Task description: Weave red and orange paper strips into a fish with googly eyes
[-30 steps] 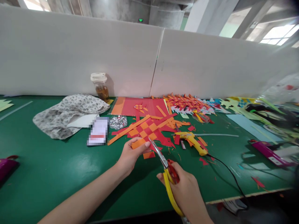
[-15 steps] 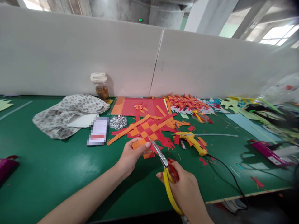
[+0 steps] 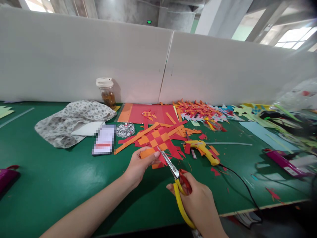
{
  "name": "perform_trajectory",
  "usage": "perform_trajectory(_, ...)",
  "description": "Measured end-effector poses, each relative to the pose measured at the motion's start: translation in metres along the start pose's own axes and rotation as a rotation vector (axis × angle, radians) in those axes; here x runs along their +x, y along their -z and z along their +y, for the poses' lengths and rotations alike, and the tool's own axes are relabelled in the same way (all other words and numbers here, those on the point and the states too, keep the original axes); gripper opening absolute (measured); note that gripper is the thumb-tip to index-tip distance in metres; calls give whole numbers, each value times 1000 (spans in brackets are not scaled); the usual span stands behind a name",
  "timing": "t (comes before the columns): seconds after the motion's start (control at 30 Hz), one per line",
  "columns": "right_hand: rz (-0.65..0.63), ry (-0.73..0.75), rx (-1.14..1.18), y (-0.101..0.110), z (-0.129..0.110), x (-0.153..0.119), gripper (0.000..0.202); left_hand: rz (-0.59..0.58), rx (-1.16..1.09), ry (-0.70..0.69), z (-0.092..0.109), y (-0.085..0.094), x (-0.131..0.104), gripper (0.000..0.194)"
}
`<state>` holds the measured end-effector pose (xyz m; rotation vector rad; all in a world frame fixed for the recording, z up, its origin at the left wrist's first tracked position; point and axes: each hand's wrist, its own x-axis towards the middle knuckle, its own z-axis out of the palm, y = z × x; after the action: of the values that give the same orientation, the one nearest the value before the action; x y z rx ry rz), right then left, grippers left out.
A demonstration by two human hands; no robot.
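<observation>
Scissors (image 3: 173, 172) tips hidden under woven paper (image 3: 156, 140).

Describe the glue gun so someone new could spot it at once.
On the green table, look just right of the woven red and orange paper piece. The glue gun lies on its side there, yellow-bodied, the only tool trailing a black cord toward the near edge.

On the desk (image 3: 49, 185), the woven paper piece (image 3: 157, 140) sits mid-desk. Glue gun (image 3: 203, 150) is just right of it, bag of googly eyes (image 3: 125, 129) to its left, cloth (image 3: 71, 120) further left. Jar (image 3: 106, 92) stands behind, against the partition wall (image 3: 99, 59). Scissors (image 3: 177, 180) are in front of the weave.
</observation>
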<state>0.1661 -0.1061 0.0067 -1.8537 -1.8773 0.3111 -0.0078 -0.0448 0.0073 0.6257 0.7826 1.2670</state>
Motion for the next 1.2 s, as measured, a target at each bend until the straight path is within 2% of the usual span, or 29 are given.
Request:
perform_trajectory(0.27,142,108,-94,-2,5,-4,42,-18,-10,-4,-1,1,0,22)
perform_trajectory(0.43,285,199,-237,-2,5,-6,35,-10,-37,4,1,0,-1,25)
perform_trajectory(0.6,387,253,-368,1,4,-6,37,-18,-62,0,2,0,-2,24)
perform_trajectory(0.97,426,248,-449,9,5,-9,40,-57,-43,-13,1,1,-1,23)
perform_trajectory(1.07,363,199,-355,11,7,-9,39,-29,-51,-8,1,1,-1,24)
perform_trajectory(1.2,188,73,-138,13,11,-8,36,43,-72,-25,5,1,0,27)
